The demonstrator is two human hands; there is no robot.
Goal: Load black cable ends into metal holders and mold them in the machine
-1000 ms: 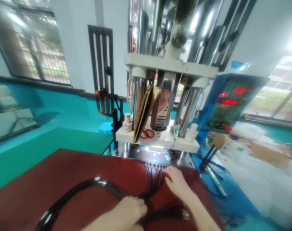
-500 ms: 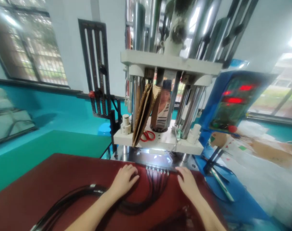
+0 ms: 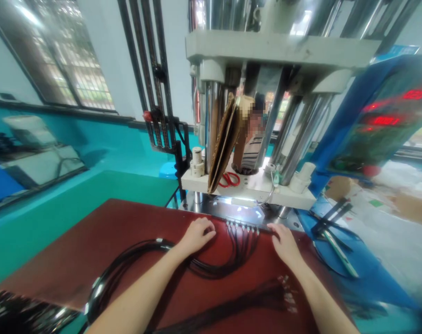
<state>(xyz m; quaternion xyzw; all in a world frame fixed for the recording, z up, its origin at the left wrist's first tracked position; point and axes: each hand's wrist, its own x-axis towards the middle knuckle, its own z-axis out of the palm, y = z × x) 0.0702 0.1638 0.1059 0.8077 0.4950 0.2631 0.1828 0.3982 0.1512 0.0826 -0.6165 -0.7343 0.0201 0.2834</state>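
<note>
A narrow dark bar (image 3: 243,222) lies at the far edge of the red-brown tabletop, against the press. Several black cables (image 3: 236,250) with pale metal ends are lined up along it and curve back in a loop to the left. My left hand (image 3: 198,236) has its fingers curled over the bar's left end, thumb apart. At the opposite end, my right hand (image 3: 285,241) grips with bent fingers; its fingertips are partly hidden. A second bundle of black cables (image 3: 252,301) with bare-looking tips lies on the tabletop between my forearms.
The press (image 3: 283,53) towers ahead, its columns flanking cardboard (image 3: 223,146) and red-handled scissors (image 3: 230,179). A control box (image 3: 378,116) with red displays stands right, above a blue surface with a pale green-handled tool (image 3: 341,255). More cables (image 3: 26,313) lie lower left.
The camera view has tilted down and shifted, so the press appears larger and more of the lower cables show. Both hands stay at the bar's two ends.
</note>
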